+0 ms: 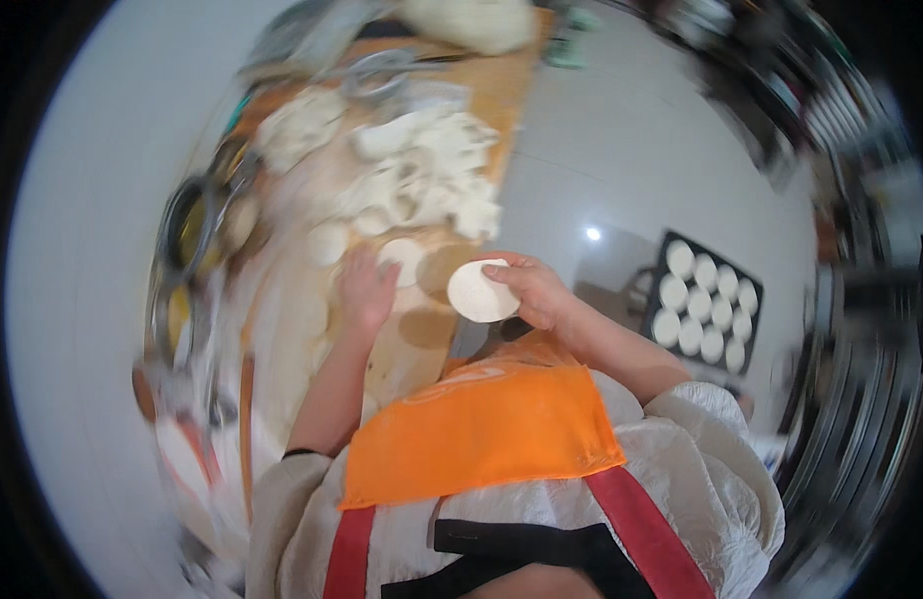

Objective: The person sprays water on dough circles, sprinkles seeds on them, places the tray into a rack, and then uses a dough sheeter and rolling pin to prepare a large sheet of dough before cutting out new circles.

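A flat white round of dough [479,294] is pinched at its right edge by my right hand [533,288], thumb on top, just past the table's right edge. My left hand [367,290] rests low over the wooden table, slightly blurred, with its fingers apart and nothing in them. Its thumb reaches toward another dough round [405,262] lying on the board; whether they touch I cannot tell. One more dough round [327,243] lies beyond its fingertips. Torn, holed sheets of leftover dough [421,180] spread over the table farther off.
To the right, a dark tray [653,317] carries rows of pale dough rounds. A lump of dough [304,128] and a larger pale mass [471,22] sit at the far end. Metal bowls [187,228] line the wall side, near a wooden rolling pin [248,419]. Racks [861,399] stand far right.
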`<act>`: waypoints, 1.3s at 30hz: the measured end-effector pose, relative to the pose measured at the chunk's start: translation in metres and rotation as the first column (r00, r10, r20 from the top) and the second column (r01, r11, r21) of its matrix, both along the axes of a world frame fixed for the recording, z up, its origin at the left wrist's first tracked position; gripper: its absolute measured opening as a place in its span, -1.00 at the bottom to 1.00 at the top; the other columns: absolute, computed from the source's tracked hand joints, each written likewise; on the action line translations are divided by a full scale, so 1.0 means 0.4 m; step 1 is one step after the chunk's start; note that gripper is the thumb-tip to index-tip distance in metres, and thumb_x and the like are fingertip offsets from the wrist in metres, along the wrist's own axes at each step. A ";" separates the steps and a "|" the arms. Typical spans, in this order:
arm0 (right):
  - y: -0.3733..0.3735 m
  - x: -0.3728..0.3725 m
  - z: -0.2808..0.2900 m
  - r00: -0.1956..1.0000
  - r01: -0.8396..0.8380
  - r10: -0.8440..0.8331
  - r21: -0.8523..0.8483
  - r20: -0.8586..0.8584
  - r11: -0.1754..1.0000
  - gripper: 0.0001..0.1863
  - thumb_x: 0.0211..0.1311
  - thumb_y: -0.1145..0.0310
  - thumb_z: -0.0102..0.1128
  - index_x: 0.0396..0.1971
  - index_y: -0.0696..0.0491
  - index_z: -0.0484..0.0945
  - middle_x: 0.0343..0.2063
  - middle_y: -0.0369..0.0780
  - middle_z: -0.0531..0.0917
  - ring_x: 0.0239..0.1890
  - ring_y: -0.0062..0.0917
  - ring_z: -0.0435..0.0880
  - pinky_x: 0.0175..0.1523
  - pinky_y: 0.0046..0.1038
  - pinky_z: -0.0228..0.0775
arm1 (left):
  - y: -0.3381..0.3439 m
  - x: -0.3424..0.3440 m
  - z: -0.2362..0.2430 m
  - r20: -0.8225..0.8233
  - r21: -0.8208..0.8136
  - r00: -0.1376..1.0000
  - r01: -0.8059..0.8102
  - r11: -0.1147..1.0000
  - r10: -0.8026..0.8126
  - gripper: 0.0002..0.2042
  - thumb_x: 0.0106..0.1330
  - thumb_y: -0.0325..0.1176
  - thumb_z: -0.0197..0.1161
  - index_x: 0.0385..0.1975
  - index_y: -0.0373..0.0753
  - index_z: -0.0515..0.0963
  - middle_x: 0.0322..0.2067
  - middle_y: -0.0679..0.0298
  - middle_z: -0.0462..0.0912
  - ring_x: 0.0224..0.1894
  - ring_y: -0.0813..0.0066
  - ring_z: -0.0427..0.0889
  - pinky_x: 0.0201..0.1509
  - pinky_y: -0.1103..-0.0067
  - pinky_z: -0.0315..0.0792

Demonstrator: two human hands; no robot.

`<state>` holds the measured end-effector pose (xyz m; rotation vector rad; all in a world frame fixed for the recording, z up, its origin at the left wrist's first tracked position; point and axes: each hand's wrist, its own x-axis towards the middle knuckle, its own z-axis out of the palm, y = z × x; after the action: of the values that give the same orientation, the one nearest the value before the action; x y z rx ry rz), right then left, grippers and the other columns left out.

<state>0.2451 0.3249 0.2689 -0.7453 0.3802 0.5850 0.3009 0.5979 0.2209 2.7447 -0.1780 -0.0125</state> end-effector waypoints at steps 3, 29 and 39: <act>-0.053 -0.198 -0.068 0.984 0.162 -0.131 -0.290 0.124 0.943 -0.65 0.25 0.31 0.21 -0.04 0.20 0.54 -0.19 -0.18 0.67 -0.15 -0.50 0.64 -0.02 -0.42 0.48 | 0.006 0.002 -0.133 0.116 0.154 0.971 0.189 0.970 -0.207 -0.42 0.33 -0.11 0.09 0.16 -0.49 0.29 0.15 -0.20 0.36 0.27 -0.07 0.27 0.36 0.23 0.12; -1.019 -2.146 -0.100 -0.646 0.469 -0.658 -0.480 0.387 -0.742 -0.37 0.10 0.62 0.08 0.22 0.31 0.15 -0.24 0.05 0.61 -0.55 -0.35 0.68 -0.60 -0.49 0.53 | -0.910 -0.750 0.095 -0.444 -0.834 0.456 0.105 0.542 -0.772 -0.68 0.26 -0.39 0.16 -0.02 -0.40 0.44 -0.16 0.12 0.59 -0.16 0.34 0.61 -0.08 0.44 0.51; -1.079 -2.035 0.064 0.001 0.719 -0.876 -0.609 0.483 -0.335 -0.38 0.05 0.42 0.31 0.12 0.34 0.35 -0.44 -0.11 0.67 -0.60 -0.49 0.66 -0.60 -0.52 0.46 | -1.326 -1.318 0.280 -0.426 -0.746 0.041 0.550 0.376 -0.904 -0.73 0.16 -0.42 0.28 -0.16 -0.38 0.53 -0.32 0.23 0.64 -0.29 0.54 0.58 -0.19 0.61 0.45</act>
<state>-0.5688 -0.1068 0.2943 -0.9947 1.3208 -1.1842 -0.2264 0.0675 0.3330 1.5701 -1.2134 -1.3877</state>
